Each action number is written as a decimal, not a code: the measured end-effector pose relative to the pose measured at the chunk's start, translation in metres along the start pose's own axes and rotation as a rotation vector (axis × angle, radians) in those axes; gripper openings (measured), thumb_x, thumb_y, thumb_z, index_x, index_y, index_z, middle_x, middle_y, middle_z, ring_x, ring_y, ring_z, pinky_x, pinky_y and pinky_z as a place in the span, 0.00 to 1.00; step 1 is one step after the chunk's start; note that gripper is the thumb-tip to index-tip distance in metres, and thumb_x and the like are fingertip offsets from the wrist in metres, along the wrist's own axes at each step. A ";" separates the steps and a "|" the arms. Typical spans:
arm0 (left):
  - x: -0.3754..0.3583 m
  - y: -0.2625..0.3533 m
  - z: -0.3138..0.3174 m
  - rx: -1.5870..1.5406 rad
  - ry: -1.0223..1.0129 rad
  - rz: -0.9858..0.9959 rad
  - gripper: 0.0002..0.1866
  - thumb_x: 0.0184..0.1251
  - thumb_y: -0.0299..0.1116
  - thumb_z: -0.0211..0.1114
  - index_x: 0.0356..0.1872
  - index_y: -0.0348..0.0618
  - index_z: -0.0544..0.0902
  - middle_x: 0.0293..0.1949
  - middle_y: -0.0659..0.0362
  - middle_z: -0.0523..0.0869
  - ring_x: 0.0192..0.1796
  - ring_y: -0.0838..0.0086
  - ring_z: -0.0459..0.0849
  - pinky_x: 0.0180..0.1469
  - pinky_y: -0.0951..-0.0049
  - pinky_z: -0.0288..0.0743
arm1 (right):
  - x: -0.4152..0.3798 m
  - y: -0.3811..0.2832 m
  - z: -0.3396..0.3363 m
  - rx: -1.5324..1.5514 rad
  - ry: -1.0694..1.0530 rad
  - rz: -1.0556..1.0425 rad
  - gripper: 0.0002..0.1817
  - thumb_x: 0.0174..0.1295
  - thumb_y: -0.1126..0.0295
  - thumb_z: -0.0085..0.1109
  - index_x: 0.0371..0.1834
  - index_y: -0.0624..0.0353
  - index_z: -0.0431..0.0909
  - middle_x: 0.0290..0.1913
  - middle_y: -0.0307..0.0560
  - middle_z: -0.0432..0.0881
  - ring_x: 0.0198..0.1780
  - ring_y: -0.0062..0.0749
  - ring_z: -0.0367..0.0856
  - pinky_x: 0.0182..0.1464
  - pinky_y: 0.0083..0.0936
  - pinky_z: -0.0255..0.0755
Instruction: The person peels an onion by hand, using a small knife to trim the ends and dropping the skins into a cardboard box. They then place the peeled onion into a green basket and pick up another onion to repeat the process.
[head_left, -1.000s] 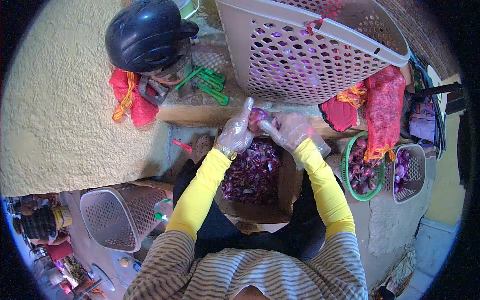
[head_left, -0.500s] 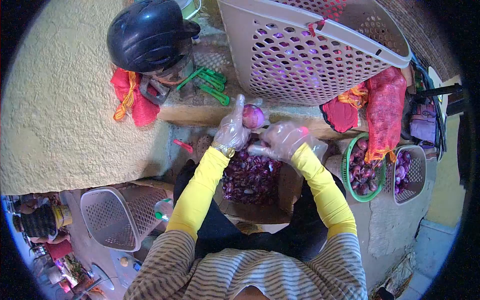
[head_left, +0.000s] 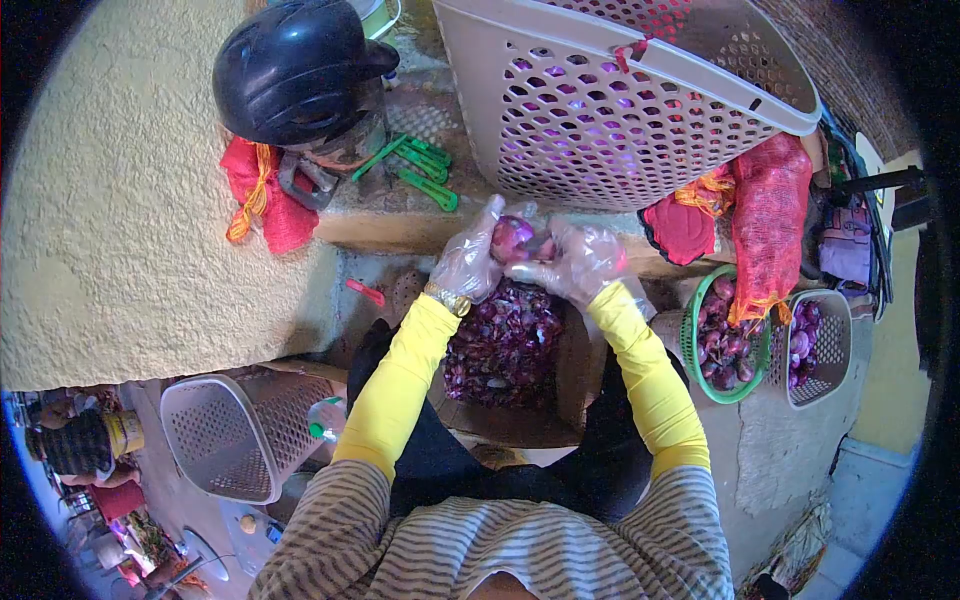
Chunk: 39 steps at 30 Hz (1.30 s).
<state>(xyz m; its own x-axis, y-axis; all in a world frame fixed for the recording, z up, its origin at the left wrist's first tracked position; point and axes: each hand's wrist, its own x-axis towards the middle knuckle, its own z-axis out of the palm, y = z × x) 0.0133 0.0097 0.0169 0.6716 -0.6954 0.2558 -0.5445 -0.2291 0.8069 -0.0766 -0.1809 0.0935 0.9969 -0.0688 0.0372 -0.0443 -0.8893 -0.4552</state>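
Observation:
A red onion (head_left: 511,238) sits in my left hand (head_left: 468,254), whose gloved fingers and thumb wrap its left and upper sides. My right hand (head_left: 587,260), in a clear plastic glove too, is closed against the onion's right side, its thumb reaching below it. A dark reddish bit, like onion skin, shows between the right fingers. Straight beneath both hands, a cardboard box (head_left: 573,385) between my knees holds a heap of purple onion skins (head_left: 503,350).
Ahead stands a tall grey perforated basket (head_left: 620,120) with onions inside. To the right are a green basket of onions (head_left: 727,345), a smaller grey basket (head_left: 835,350) and a red mesh sack (head_left: 772,215). Green-handled peelers or knives (head_left: 425,170) lie by a black helmet (head_left: 300,75).
My right hand has come in from the right to meet the onion and is less blurred. The onion, still in my left hand, has turned slightly.

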 end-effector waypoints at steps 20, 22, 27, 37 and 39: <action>0.012 -0.101 0.062 -0.899 0.005 -0.267 0.42 0.69 0.25 0.67 0.81 0.42 0.54 0.57 0.43 0.85 0.52 0.52 0.87 0.57 0.59 0.80 | 0.004 0.002 0.003 -0.123 -0.106 -0.036 0.37 0.67 0.31 0.51 0.32 0.59 0.87 0.30 0.61 0.86 0.35 0.57 0.87 0.42 0.50 0.78; 0.013 -0.072 0.044 -1.163 -0.023 -0.437 0.43 0.69 0.25 0.67 0.81 0.43 0.54 0.57 0.43 0.85 0.52 0.52 0.86 0.58 0.59 0.80 | 0.004 0.002 0.000 -0.134 -0.129 -0.070 0.39 0.67 0.29 0.49 0.31 0.59 0.87 0.32 0.60 0.87 0.37 0.55 0.88 0.45 0.49 0.80; -0.004 -0.001 0.010 0.074 0.086 0.093 0.34 0.83 0.59 0.43 0.68 0.36 0.75 0.58 0.51 0.84 0.56 0.66 0.84 0.63 0.64 0.79 | 0.001 -0.006 -0.013 -0.190 -0.223 -0.150 0.39 0.67 0.29 0.48 0.30 0.58 0.88 0.33 0.58 0.87 0.37 0.54 0.88 0.45 0.47 0.80; 0.016 0.029 -0.011 -0.171 0.071 -0.082 0.29 0.80 0.43 0.59 0.73 0.36 0.67 0.65 0.50 0.82 0.62 0.60 0.84 0.67 0.61 0.76 | -0.006 -0.018 -0.003 -0.203 -0.516 -0.253 0.40 0.61 0.23 0.48 0.33 0.52 0.89 0.37 0.55 0.87 0.42 0.50 0.88 0.47 0.48 0.79; 0.020 -0.018 0.011 -0.763 0.121 -0.294 0.29 0.78 0.38 0.63 0.73 0.37 0.66 0.64 0.50 0.83 0.62 0.60 0.84 0.68 0.61 0.76 | -0.005 -0.016 -0.001 -0.185 -0.502 -0.253 0.42 0.56 0.21 0.52 0.33 0.53 0.88 0.35 0.54 0.87 0.41 0.52 0.88 0.46 0.47 0.79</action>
<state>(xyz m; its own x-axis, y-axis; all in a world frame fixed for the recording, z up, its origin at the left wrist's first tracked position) 0.0308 -0.0082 0.0017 0.8064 -0.5914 -0.0016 0.1235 0.1658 0.9784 -0.0808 -0.1670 0.1011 0.8842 0.3385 -0.3219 0.2337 -0.9172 -0.3225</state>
